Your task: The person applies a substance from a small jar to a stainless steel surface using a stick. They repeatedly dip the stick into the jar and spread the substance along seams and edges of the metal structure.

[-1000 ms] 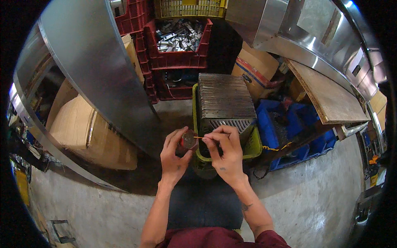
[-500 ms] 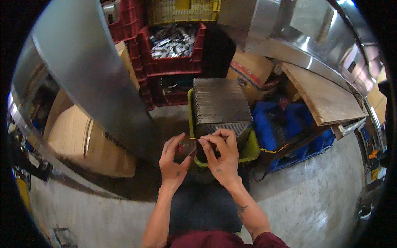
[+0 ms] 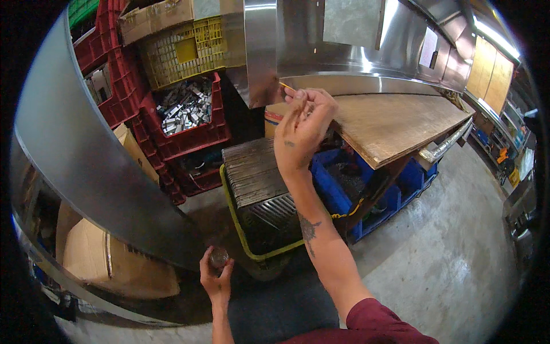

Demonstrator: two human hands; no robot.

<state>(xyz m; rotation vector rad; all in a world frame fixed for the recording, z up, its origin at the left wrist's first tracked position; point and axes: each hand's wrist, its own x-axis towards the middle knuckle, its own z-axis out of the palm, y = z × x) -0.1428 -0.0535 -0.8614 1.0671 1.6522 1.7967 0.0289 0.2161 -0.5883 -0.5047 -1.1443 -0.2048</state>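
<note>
My right hand (image 3: 302,123) is raised high in front of a shiny steel panel (image 3: 298,46), its fingers pinched on a thin yellowish stick (image 3: 285,85). My left hand (image 3: 215,276) is low near the bottom of the view and holds a small round clear jar (image 3: 218,257). Between the two hands stands a yellow-green crate (image 3: 240,229) filled with a stack of dark metal plates (image 3: 258,178).
Red crates (image 3: 189,132) with metal parts and a yellow crate (image 3: 177,51) stand at the back. A long curved steel sheet (image 3: 74,155) runs down the left over cardboard boxes (image 3: 114,264). Blue bins (image 3: 355,195) sit under a wooden board (image 3: 395,123) on the right. Concrete floor (image 3: 447,264) lies beyond.
My hands were together over the crate; the right hand has lifted high with the stick, the left has dropped low with the jar. The view has tilted upward.
</note>
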